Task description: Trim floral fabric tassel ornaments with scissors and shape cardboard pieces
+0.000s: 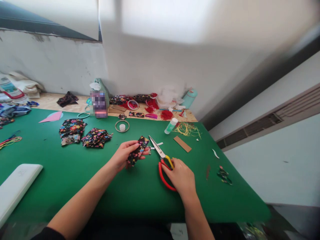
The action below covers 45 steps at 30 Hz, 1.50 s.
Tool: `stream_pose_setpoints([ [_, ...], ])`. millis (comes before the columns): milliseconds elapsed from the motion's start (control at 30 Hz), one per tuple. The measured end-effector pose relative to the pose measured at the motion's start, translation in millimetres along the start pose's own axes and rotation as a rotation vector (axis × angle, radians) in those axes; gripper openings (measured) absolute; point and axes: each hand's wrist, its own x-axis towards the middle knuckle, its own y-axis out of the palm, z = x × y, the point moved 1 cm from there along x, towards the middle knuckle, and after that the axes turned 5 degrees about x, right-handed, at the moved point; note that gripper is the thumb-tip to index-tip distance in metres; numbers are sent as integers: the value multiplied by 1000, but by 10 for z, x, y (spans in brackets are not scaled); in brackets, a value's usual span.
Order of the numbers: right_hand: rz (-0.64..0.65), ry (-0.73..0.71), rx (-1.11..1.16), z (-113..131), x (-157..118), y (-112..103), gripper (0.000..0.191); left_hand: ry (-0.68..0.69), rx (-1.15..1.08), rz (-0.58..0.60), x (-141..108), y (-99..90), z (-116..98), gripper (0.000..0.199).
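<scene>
Your left hand (125,154) pinched the black floral strip (139,150), thumb over fingers, above the green tabletop (140,203); your right hand (182,175) curled its fingers round the scissors' (160,151) handles. Safe handling called for fingertips clear of the blades.

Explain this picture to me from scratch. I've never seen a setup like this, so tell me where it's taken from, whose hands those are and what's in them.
There is no machine here, just a person working bare-handed. The single picture comes from a camera worn on that person's head, looking forward and down.

The left hand holds a flowered cloth piece between thumb and fingers. The right hand holds scissors by their red and yellow handles, blades pointing away from the person.

On the green table lie flowered cloth piles, a brown strip, yellow strings and a white-capped tube.
</scene>
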Motion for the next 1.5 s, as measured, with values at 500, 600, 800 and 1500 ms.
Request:
stream_pose_setpoints([
  [500, 122, -37, -89, 58, -19, -133, 27, 67, 98, -10, 20, 27, 69, 36],
  [600, 144, -120, -116, 51, -22, -203, 26, 86, 147, -34, 1, 54, 24, 43],
  [800, 29, -249, 70, 150, -14, -394, 22, 119, 210, -75, 17, 43, 18, 47],
  [1500, 332, -146, 1385, 564, 543, 20, 25, 168, 447, -67, 76, -51, 108, 29],
])
